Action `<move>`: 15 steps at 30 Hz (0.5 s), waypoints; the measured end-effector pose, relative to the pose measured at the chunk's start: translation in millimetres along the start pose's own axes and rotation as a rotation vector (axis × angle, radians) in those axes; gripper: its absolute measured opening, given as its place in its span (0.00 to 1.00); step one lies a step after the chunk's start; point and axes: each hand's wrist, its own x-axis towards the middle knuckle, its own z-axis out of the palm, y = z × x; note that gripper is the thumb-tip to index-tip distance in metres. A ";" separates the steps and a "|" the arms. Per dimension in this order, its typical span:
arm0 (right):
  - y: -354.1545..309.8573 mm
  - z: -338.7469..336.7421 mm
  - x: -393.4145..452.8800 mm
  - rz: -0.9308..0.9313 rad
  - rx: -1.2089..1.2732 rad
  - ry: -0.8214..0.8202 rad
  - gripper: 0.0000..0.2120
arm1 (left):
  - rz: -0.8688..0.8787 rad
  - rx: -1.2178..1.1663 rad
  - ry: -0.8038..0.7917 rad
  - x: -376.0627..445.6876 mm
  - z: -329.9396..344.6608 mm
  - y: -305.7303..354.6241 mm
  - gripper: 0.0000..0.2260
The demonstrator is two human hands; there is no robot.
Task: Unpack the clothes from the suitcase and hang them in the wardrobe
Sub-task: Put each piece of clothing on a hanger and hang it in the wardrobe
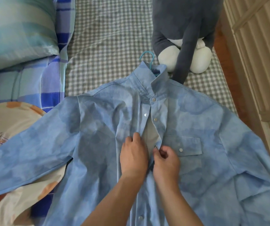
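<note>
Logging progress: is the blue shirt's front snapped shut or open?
Partly open: the blue shirt gapes below the closed collar snap; both hands work the placket.

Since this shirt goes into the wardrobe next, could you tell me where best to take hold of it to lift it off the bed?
Probably by the teal hanger hook poking out of the collar of the blue shirt, coming from the head of the bed; it is exposed and carries the shoulders.

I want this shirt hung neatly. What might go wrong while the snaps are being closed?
1. The placket gapes between the left hand and right hand, so a snap may meet the wrong socket and the shirt will hang skewed.
2. Only the hanger hook shows at the collar; tugging could slip it off a shoulder.
3. The plush toy touches the shoulder and may snag when lifting.
</note>
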 end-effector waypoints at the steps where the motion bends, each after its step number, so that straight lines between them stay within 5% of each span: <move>1: -2.4 2.8 -3.0 -0.005 0.008 0.000 0.07 | 0.021 0.017 -0.029 -3.8 -7.1 -0.1 0.04; 7: -5.9 6.8 -11.0 -0.033 0.065 -0.024 0.05 | -0.148 -0.483 -0.105 -2.8 -20.3 -2.8 0.06; 15: -5.0 2.3 -9.0 -0.048 0.093 -0.069 0.07 | -0.370 -0.868 -0.214 -12.3 -29.2 -4.4 0.06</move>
